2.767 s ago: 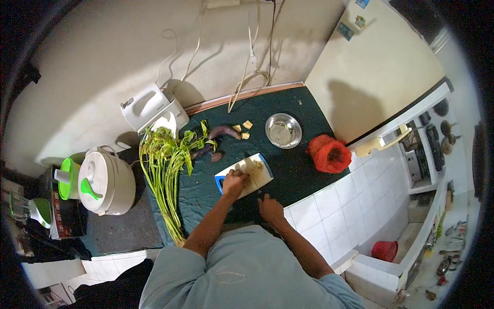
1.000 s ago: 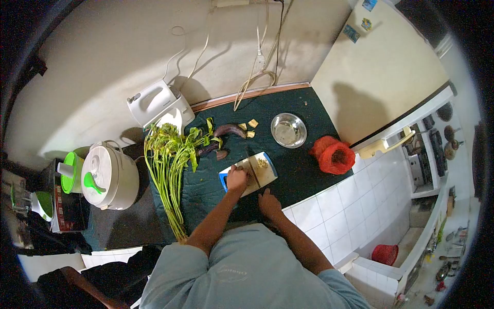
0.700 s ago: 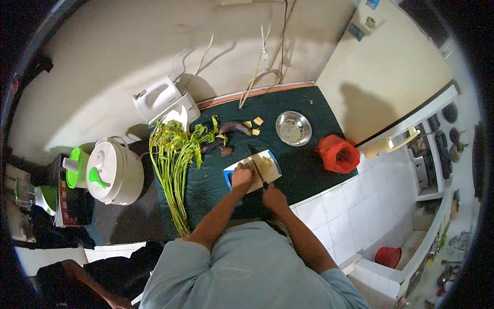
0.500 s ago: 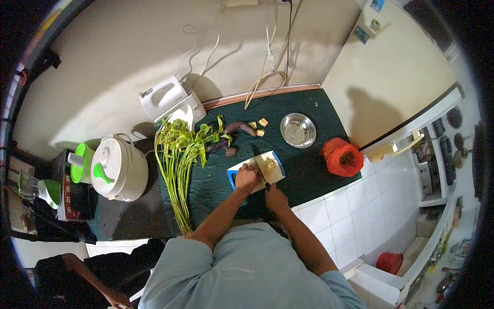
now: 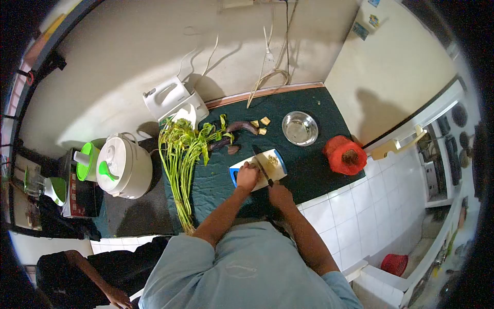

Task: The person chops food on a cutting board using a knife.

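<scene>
Counter [image 5: 309, 170], cutting board [image 5: 277, 174] partly behind left hand [image 5: 248, 177]

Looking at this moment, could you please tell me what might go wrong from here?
The left hand is on the cutting board, close beside the blade of the knife in the right hand; a slip could cut its fingers.

The red bag stands near the counter's edge, so a bump might tip it off.

The long green stems reach down beside the left sleeve, which might catch and drag them.
</scene>
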A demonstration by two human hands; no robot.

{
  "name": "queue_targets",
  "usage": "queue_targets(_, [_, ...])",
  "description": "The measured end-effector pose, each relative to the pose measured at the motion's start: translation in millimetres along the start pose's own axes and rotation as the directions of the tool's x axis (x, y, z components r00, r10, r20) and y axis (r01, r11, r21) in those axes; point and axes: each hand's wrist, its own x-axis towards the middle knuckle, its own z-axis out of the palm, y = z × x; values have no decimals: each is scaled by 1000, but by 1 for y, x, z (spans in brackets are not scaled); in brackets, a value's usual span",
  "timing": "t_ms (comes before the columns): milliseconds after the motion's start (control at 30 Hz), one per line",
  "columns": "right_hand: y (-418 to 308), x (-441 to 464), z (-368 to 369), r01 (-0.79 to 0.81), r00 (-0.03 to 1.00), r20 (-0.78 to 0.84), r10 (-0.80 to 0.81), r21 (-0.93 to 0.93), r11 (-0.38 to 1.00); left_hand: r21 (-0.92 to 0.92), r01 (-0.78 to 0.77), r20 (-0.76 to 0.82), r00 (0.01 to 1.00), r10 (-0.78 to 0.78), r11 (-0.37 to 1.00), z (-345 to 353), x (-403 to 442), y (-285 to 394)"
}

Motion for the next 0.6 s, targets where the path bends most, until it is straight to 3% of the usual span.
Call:
queue_targets(233, [-2,-5,23,-100,995,-15,101,62,993,9,24,28,999,-25,1000,0,2,0])
queue_targets(433, [-2,2,4,31,999,-3,-32,-4,999,-45,81,16,997,-80,996,-3,1,3])
queue_targets(533, [-2,-2,19,5,1000,30,-5,-19,1000,-21,91,39,995,-90,996,-6,0,5])
queue_targets(600, [-4,-2,26,-100,995,-20,101,51,994,-27,103,29,994,-102,994,-9,0,6])
